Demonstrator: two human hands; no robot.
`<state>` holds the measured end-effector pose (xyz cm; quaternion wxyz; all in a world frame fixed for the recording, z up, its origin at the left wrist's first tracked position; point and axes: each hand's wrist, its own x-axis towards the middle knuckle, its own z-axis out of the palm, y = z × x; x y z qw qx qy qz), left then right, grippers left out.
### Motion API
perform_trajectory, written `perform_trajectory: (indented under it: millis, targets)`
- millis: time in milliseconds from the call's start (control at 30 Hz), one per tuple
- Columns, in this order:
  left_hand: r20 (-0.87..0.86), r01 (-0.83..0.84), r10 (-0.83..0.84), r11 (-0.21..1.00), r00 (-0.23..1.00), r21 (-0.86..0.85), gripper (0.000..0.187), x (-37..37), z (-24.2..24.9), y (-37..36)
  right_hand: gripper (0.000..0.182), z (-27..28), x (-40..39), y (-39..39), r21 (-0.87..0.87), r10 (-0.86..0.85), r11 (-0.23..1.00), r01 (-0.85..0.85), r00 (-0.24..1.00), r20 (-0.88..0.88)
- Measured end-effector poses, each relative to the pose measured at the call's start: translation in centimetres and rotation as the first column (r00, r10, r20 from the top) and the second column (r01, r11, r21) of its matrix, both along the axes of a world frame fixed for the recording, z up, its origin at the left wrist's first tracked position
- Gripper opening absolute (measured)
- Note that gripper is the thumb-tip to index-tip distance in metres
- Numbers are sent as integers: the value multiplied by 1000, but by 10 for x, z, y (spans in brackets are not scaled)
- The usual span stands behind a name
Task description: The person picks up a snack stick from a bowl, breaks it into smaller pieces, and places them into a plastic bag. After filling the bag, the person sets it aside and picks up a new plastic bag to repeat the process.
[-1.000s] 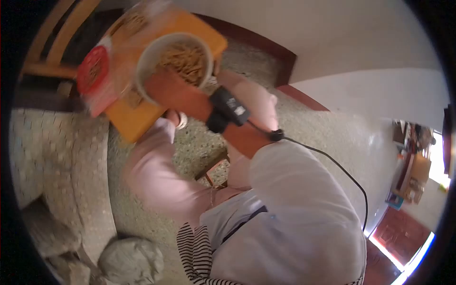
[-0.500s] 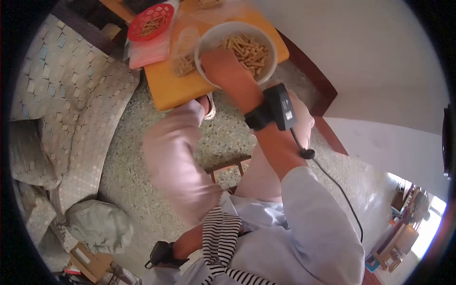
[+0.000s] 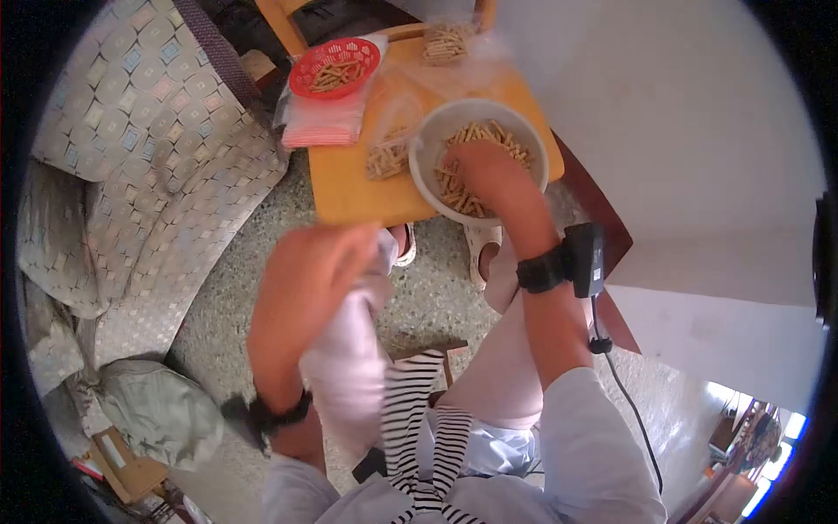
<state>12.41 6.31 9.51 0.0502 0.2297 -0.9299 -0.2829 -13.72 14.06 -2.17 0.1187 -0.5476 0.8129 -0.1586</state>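
Note:
My right hand (image 3: pixel 489 170) reaches down into a white bowl (image 3: pixel 420 166) and touches the short tan sticks (image 3: pixel 463 203) heaped there. Its fingertips are hidden among the sticks, so their grip does not show. My left hand (image 3: pixel 319 266) is raised above my left knee, apart from the bowl, its fingers smeared by motion. The bowl stands at the front right of a yellow wooden chair seat (image 3: pixel 345 196). Left of the bowl lies a clear plastic bag (image 3: pixel 388 157) with similar sticks inside.
A red basket (image 3: pixel 301 80) of sticks rests at the seat's back left, above a stack of pink-edged plastic bags (image 3: pixel 323 127). Another filled bag (image 3: pixel 447 44) lies by the backrest. A patterned cloth-covered piece of furniture (image 3: pixel 148 175) is at left, a wall (image 3: pixel 646 131) at right.
My left hand has come up from beside my waist to above my left knee. My right hand remains in the bowl. The view has shifted, so the chair appears lower and farther right.

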Motion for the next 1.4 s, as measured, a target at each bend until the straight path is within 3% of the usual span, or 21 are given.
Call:
perform_trajectory:
  millis: [100, 133, 200, 233, 300, 333, 400, 433, 500, 533, 600, 800, 933, 1033, 1100, 1133, 1233, 1300, 1333, 1400]
  targets:
    - [-175, -84, 55, 983, 983, -162, 29, -53, -8, -20, 22, -6, -8, -9, -20, 33, 999, -31, 997, 68]
    - [-184, -87, 56, 983, 981, -164, 29, -68, -10, -22, 22, -1, -7, -9, -22, 35, 999, -33, 998, 58]
    - [-175, -85, 78, 996, 982, -33, 31, -93, -14, -25, 18, 14, -3, -4, -241, -13, 970, 25, 999, 49]
    - [-188, -90, 82, 995, 979, -35, 31, -101, -24, -30, 18, 30, 0, -3, -244, -9, 970, 17, 999, 35]
    - [-281, -67, 3, 974, 960, -218, 32, -114, -40, -35, 22, 59, 5, 0, -319, -79, 936, 146, 974, 214]
    - [-293, -72, 6, 974, 956, -215, 32, -118, -41, -37, 22, 63, 6, 0, -319, -77, 937, 140, 976, 201]
    - [-210, -18, -9, 992, 978, -128, 29, -123, -39, -41, 23, 69, 7, 0, -417, -113, 862, 288, 911, 397]
    - [-220, -23, -5, 992, 975, -124, 29, -125, -39, -41, 23, 70, 7, 0, -417, -111, 865, 281, 915, 387]
    - [-389, -68, -1, 984, 921, -163, 23, -122, -40, -40, 21, 73, 11, -1, -454, -59, 815, 361, 830, 554]
    - [-393, -76, 4, 983, 920, -168, 23, -119, -42, -38, 21, 75, 15, -2, -459, -51, 815, 353, 833, 551]
    - [-451, -94, 90, 995, 888, 14, 22, -115, -47, -35, 18, 79, 20, -3, -564, 33, 753, 338, 838, 545]
    - [-510, -199, 135, 977, 850, -73, 21, -114, -50, -31, 15, 86, 32, -8, -692, 153, 716, 96, 945, 290]
    - [-521, -208, 200, 977, 830, 45, 21, -98, -46, -41, 14, 80, 31, -10, -667, 55, 723, 178, 948, 313]
    - [-528, -179, 231, 973, 817, 148, 21, -92, -46, -48, 16, 77, 23, -7, -641, 81, 765, 59, 979, 188]
    - [-612, -43, 271, 932, 743, 359, 21, -95, -43, -49, 17, 79, 24, -5, -456, 99, 884, 106, 910, 402]
    - [-613, -43, 268, 934, 743, 356, 21, -97, -44, -51, 17, 78, 23, -5, -460, 100, 882, 106, 910, 402]
    - [-604, -184, 293, 954, 741, 237, 19, -102, -54, -61, 19, 59, 16, -5, -483, 79, 865, 135, 914, 397]
    - [-578, -268, 143, 954, 803, -136, 17, -100, -62, -67, 24, 40, 13, 0, -349, 31, 935, 58, 969, 245]
    - [-572, -259, 138, 956, 809, -135, 17, -99, -63, -66, 24, 41, 15, 4, -346, 22, 936, 69, 967, 252]
    - [-454, -220, 106, 954, 885, -206, 19, -96, -63, -65, 35, 48, 21, 6, -23, 52, 999, -48, 966, 252]
